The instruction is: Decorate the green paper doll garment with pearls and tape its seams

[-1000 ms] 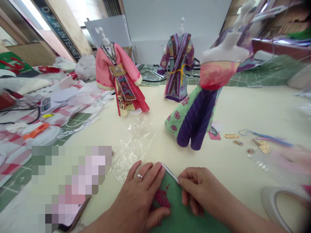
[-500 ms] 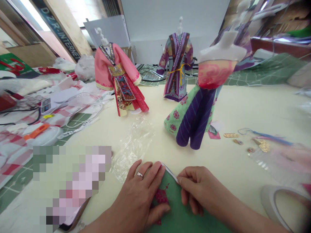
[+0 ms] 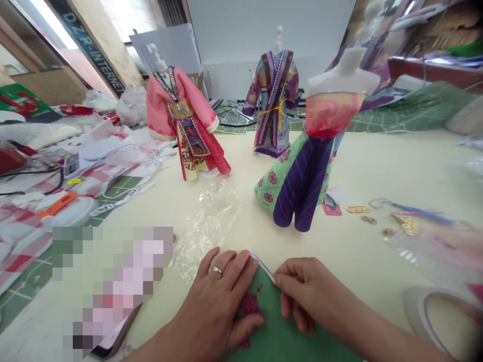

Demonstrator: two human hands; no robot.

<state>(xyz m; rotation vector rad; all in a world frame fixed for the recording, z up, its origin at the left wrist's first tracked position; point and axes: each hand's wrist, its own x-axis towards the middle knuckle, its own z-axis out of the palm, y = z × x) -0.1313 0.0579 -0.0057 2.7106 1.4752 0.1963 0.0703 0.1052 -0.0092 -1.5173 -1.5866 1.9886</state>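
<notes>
A green piece of cloth or paper (image 3: 269, 311) with a magenta pattern lies at the front edge of the table. My left hand (image 3: 226, 296), a ring on one finger, rests flat on it with the fingers stretched and the thumb apart. Along its upper right edge runs a narrow white strip (image 3: 263, 268). The thumb and forefinger of my right hand (image 3: 302, 286) pinch this strip at its lower end, while the other fingers curl beneath. What lies under my left palm is hidden.
Doll forms stand behind: a pink robe (image 3: 183, 110), a purple robe (image 3: 273, 105) and a green-and-purple skirt (image 3: 302, 186). At left lie a blurred-out phone (image 3: 121, 291) and crumpled clear plastic (image 3: 207, 226). A tape roll (image 3: 418, 311) and gold trinkets (image 3: 409, 225) are at right.
Almost nothing differs. Both hands keep their places on the green piece, and the view has shifted very slightly.
</notes>
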